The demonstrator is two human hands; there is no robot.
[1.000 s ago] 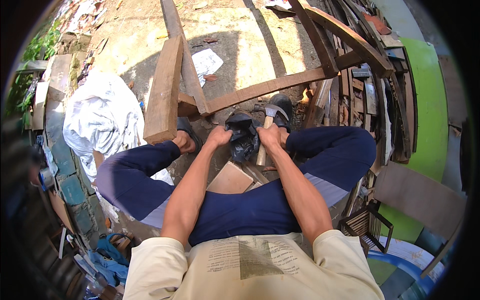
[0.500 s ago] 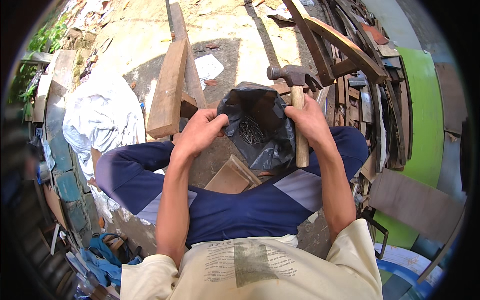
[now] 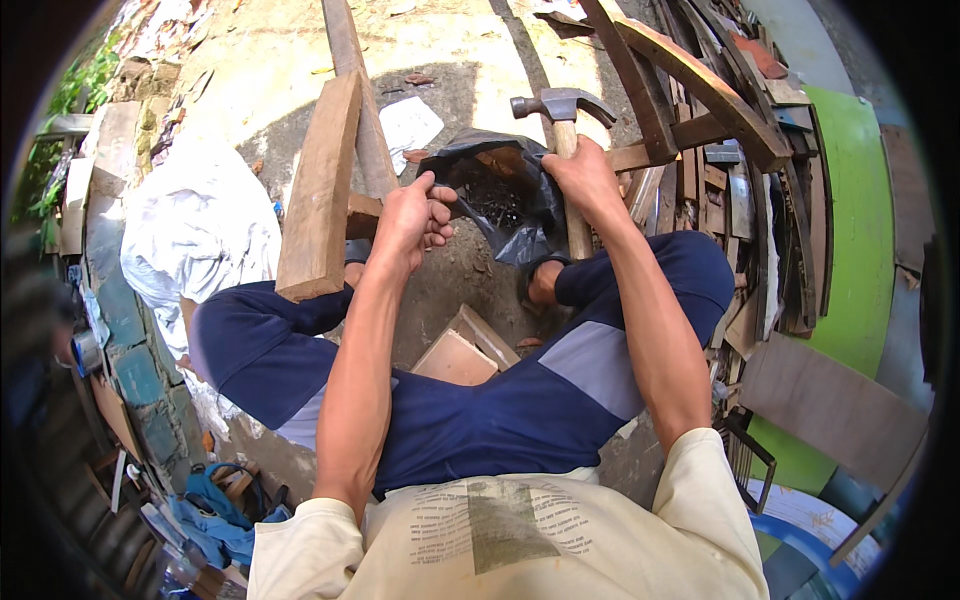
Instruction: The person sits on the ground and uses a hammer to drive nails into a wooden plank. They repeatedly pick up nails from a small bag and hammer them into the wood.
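So the black plastic bag of nails sat on the ground just past my knees. My left hand was pinched shut on its near rim, while my right hand, right of the bag, gripped a wooden-handled hammer, head up. A thick plank leaned left of the bag.

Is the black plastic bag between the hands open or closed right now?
Open. The black plastic bag gapes upward, small dark metal pieces showing inside; the left hand pinches its rim, the right hand holds the hammer.
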